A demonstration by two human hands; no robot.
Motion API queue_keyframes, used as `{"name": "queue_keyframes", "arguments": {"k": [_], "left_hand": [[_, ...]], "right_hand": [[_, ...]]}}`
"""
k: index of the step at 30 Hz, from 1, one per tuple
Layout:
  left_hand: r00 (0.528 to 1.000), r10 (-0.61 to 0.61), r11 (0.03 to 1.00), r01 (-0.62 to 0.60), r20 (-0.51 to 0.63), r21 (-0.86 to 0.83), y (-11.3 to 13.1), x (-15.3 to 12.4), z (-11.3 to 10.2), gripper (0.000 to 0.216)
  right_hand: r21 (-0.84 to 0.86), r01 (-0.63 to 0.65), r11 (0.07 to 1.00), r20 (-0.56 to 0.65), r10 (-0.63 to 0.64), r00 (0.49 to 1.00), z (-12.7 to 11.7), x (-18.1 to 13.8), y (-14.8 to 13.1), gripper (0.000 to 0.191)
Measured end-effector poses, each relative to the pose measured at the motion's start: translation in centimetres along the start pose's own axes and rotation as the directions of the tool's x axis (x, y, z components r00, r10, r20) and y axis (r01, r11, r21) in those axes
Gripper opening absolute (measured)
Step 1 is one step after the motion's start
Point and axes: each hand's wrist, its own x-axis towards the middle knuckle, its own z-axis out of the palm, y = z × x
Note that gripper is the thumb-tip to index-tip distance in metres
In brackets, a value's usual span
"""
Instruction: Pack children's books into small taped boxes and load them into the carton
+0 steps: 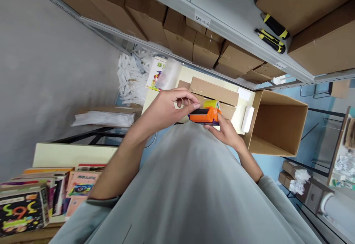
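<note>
An orange tape dispenser with a dark front end is gripped by my right hand, close to my body. The yellow-green tape roll shows at its far side. Thumb and fingertips of my left hand come together right at the dispenser's dark end; whatever lies between them is too small to make out. Just beyond both hands, a flat brown cardboard box rests on the pale table, partly hidden by the dispenser and my fingers.
To the right stands an open, tall cardboard box. A white roll and a book under clear wrap flank the work spot. Shelves with boxes and two utility knives cross the top. Books are stacked lower left.
</note>
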Motion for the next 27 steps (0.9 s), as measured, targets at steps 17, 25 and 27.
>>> {"name": "queue_keyframes", "arguments": {"k": [17, 25, 27], "left_hand": [[0.980, -0.152, 0.988, 0.152, -0.125, -0.014, -6.2, -2.3, 1.7, 0.024], [0.880, -0.422, 0.841, 0.290, -0.219, -0.456, -12.8, 2.1, 3.0, 0.038], [0.850, -0.484, 0.786, 0.319, -0.207, -0.530, -14.1, 3.2, 3.7, 0.041]], "right_hand": [[-0.198, -0.159, 0.967, 0.456, 0.234, 0.859, -8.0, -1.2, -1.1, 0.049], [-0.139, -0.382, 0.914, 0.574, 0.388, 0.721, -13.5, 5.8, -2.3, 0.059], [-0.164, -0.379, 0.911, 0.581, 0.400, 0.709, -13.9, 7.9, -1.7, 0.058]]}}
